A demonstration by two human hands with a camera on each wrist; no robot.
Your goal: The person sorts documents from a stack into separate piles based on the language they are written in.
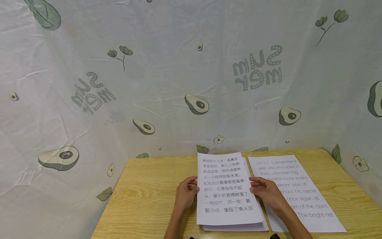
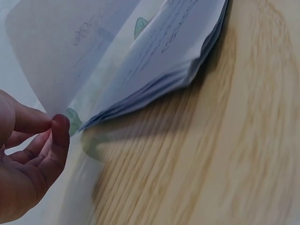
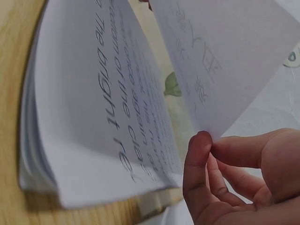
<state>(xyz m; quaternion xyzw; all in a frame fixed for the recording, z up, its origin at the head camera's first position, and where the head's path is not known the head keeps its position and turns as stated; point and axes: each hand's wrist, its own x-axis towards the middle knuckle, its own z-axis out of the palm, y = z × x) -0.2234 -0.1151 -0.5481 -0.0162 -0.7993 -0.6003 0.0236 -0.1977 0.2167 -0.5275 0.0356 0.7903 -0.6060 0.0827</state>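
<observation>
A sheet of paper [image 1: 226, 196] printed with Chinese characters is held by its two side edges. My left hand [image 1: 186, 193] pinches the left edge between thumb and fingers, and my right hand [image 1: 268, 193] pinches the right edge in the same way. In the left wrist view the sheet [image 2: 70, 51] is raised off a stack of printed paper [image 2: 164, 51] whose lower edges curl. Most of that stack [image 1: 235, 228] is hidden under the sheet in the head view. To the right lies paper with English text [image 1: 301, 199], partly covered by my right forearm; the right wrist view shows it as several layered sheets [image 3: 79, 122].
Everything lies on a light wooden table [image 1: 134, 199], whose bare wood shows to the left. A pale cloth [image 1: 167, 66] with avocado and leaf prints hangs behind the table and along its sides. Two small dark objects [image 1: 275, 236] show at the bottom edge.
</observation>
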